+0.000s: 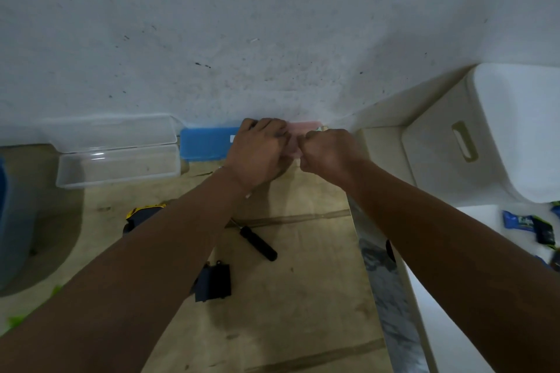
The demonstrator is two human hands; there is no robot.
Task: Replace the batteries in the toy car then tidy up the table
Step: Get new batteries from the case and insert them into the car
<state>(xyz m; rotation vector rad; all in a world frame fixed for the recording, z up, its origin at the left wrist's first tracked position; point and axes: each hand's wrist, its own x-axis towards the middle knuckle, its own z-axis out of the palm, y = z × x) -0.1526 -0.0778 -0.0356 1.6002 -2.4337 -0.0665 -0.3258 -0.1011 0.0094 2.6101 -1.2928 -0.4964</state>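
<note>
A clear plastic box (118, 165) at 9 o'clock showed nothing inside; a blue case (204, 144) lay beside it, and a pink case (304, 127) at 12 o'clock against the wall. Both the left hand (257, 151) and right hand (328, 150) had fingers curled on the pink case. The toy car (138, 218), yellow and black, lay at 8 o'clock, mostly hidden by the left forearm; a screwdriver (257, 241) lay at centre of the tabletop (303, 297).

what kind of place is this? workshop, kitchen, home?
Probably a home room, at a makeshift work table against a scuffed white wall. Cues: plastic storage boxes, a white bin, and a screwdriver.
</note>
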